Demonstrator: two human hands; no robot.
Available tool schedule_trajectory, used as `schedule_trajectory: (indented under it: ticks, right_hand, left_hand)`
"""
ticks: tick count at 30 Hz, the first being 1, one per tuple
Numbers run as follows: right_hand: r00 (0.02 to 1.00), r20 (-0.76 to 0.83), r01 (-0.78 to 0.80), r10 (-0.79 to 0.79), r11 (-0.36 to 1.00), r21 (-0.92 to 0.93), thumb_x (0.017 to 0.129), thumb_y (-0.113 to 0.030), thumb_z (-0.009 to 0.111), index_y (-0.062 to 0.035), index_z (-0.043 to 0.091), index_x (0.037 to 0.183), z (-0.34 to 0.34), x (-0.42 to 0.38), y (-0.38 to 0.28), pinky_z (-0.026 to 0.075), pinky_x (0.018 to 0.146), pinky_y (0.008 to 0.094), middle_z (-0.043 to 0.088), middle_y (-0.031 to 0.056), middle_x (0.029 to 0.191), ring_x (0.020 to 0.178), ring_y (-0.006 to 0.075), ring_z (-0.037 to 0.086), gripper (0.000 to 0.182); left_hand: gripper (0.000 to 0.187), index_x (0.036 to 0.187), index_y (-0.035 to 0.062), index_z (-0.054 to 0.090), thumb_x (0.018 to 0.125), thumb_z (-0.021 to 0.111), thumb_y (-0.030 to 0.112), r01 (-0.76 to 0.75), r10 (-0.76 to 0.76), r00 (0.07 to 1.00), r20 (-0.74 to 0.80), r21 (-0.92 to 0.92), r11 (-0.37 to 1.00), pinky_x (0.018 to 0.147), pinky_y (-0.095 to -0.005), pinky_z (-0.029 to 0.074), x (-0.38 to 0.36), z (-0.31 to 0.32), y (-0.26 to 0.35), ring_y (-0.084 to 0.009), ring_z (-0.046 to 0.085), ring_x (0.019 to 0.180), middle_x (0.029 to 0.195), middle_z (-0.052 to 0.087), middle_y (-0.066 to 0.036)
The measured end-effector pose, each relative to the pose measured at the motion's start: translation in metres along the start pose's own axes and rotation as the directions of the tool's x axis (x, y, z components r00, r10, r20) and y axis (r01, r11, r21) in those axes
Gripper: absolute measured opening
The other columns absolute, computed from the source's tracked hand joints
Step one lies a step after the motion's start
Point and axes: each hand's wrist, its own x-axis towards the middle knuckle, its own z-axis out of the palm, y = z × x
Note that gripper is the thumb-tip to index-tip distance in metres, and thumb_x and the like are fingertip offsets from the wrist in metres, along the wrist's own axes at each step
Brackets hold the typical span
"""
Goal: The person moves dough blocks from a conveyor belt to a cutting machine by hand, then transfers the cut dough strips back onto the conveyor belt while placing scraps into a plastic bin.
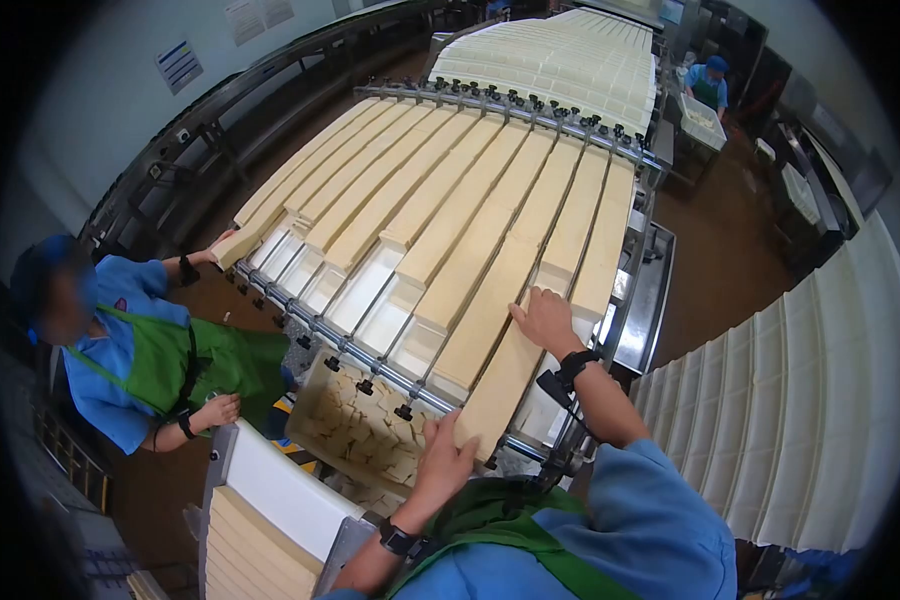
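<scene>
A long cream-coloured tofu strip [502,388] lies lengthwise in front of me, its near end jutting past the conveyor's front bar. My left hand [444,462] is closed on that near end, fingers against its left side and end. Farther up, my right hand [547,322] grips the same strip from above and the right, with the thumb side on its top. The undersides of both hands are hidden. More tofu strips [490,215] lie side by side beyond, separated by narrow gaps, their near ends staggered over the white conveyor bed [372,285].
A tub of tofu scraps [355,425] stands below the front bar [355,346], which carries black knobs. At left, a co-worker [160,340] holds another strip's end. Cut tofu slabs [255,550] lie on a white-topped stand [290,480]. Pleated white cloth [790,390] is at right.
</scene>
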Motion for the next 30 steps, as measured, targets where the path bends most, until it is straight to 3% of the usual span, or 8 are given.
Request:
schedule_trajectory:
  ticks: [5, 7, 11, 13, 16, 19, 22, 30]
  right_hand:
    - [0.997, 0.055, -0.05, 0.047, 0.996, 0.072, 0.093, -0.058, 0.063, 0.0024, 0.066, 0.111, -0.012, -0.005, -0.005, 0.036, 0.101, 0.0583, 0.07, 0.0249, 0.107, 0.11, 0.0417, 0.065, 0.063]
    - [0.993, -0.121, 0.002, 0.0, 1.0, 0.015, 0.092, -0.059, 0.063, 0.0008, 0.066, 0.118, -0.009, -0.01, -0.006, 0.029, 0.104, 0.0615, 0.068, 0.0248, 0.117, 0.128, 0.0403, 0.053, 0.065]
    - [0.997, -0.068, -0.043, 0.042, 0.999, -0.003, 0.093, -0.061, 0.062, -0.0015, 0.065, 0.128, -0.007, -0.012, -0.006, 0.023, 0.111, 0.0654, 0.065, 0.0235, 0.128, 0.144, 0.0386, 0.037, 0.069]
    - [0.983, -0.182, -0.042, 0.024, 0.995, -0.094, 0.092, -0.066, 0.06, -0.0032, 0.063, 0.135, -0.004, -0.011, -0.005, 0.008, 0.119, 0.0695, 0.064, 0.0207, 0.132, 0.15, 0.0396, 0.032, 0.076]
    - [0.999, -0.009, -0.053, 0.052, 0.992, -0.111, 0.091, -0.071, 0.057, -0.003, 0.063, 0.137, -0.023, -0.008, -0.004, -0.005, 0.121, 0.0725, 0.066, 0.0203, 0.13, 0.153, 0.0396, 0.027, 0.082]
    - [0.966, -0.219, 0.093, -0.14, 0.973, -0.213, 0.092, -0.073, 0.055, -0.0025, 0.067, 0.132, -0.023, -0.007, 0.006, -0.007, 0.119, 0.0745, 0.07, 0.0206, 0.123, 0.152, 0.0401, 0.028, 0.082]
    - [0.998, 0.06, 0.018, 0.001, 0.947, -0.321, 0.093, -0.072, 0.053, -0.0024, 0.07, 0.127, -0.042, 0.001, -0.001, -0.007, 0.119, 0.0741, 0.071, 0.0208, 0.119, 0.151, 0.0403, 0.031, 0.079]
    - [0.976, -0.215, -0.046, 0.008, 0.984, -0.175, 0.095, -0.053, 0.064, -0.004, 0.07, 0.123, -0.031, -0.025, 0.005, 0.004, 0.119, 0.0744, 0.063, 0.021, 0.129, 0.145, 0.0407, 0.038, 0.057]
  left_hand:
    - [0.059, 0.146, 0.0062, 0.05, 0.094, 0.072, 0.023, 0.041, -0.042, 0.999, -0.019, -0.03, 0.999, 0.092, -0.0429, 0.052, 0.0, -0.001, 0.009, -0.0392, 0.062, 0.102, 0.122, 0.053, -0.023]
    - [0.059, 0.146, 0.0072, 0.05, 0.094, 0.072, 0.023, 0.022, -0.023, 0.999, -0.025, -0.022, 1.0, 0.092, -0.044, 0.052, 0.001, 0.0, 0.007, -0.0394, 0.062, 0.102, 0.122, 0.053, -0.022]
    - [0.058, 0.147, 0.0088, 0.045, 0.096, 0.068, 0.026, -0.021, 0.022, 1.0, -0.017, 0.05, 0.999, 0.09, -0.0478, 0.054, 0.006, 0.005, 0.001, -0.0391, 0.069, 0.09, 0.129, 0.049, -0.022]
    - [0.058, 0.146, 0.0088, 0.046, 0.096, 0.068, 0.028, 0.012, -0.012, 1.0, -0.009, 0.037, 0.999, 0.091, -0.0487, 0.054, 0.008, 0.006, 0.0, -0.0403, 0.068, 0.094, 0.129, 0.05, -0.022]
    - [0.058, 0.146, 0.009, 0.046, 0.096, 0.068, 0.029, 0.043, -0.043, 0.999, -0.001, 0.035, 0.998, 0.092, -0.0495, 0.054, 0.009, 0.005, 0.004, -0.0415, 0.067, 0.097, 0.129, 0.05, -0.022]
    - [0.059, 0.146, 0.0091, 0.047, 0.095, 0.068, 0.03, -0.003, 0.005, 1.0, -0.028, 0.056, 0.998, 0.093, -0.0504, 0.053, 0.011, 0.008, -0.001, -0.0427, 0.065, 0.104, 0.129, 0.05, -0.021]
    - [0.059, 0.146, 0.0093, 0.047, 0.095, 0.068, 0.03, 0.059, -0.059, 0.998, -0.009, 0.022, 0.998, 0.094, -0.0509, 0.052, 0.014, 0.011, 0.0, -0.0432, 0.063, 0.108, 0.129, 0.051, -0.021]
    - [0.056, 0.146, 0.0058, 0.046, 0.097, 0.066, 0.025, 0.016, -0.017, 0.999, -0.052, -0.023, 1.0, 0.096, -0.0502, 0.051, 0.044, 0.035, -0.003, -0.0449, 0.06, 0.113, 0.129, 0.05, -0.023]
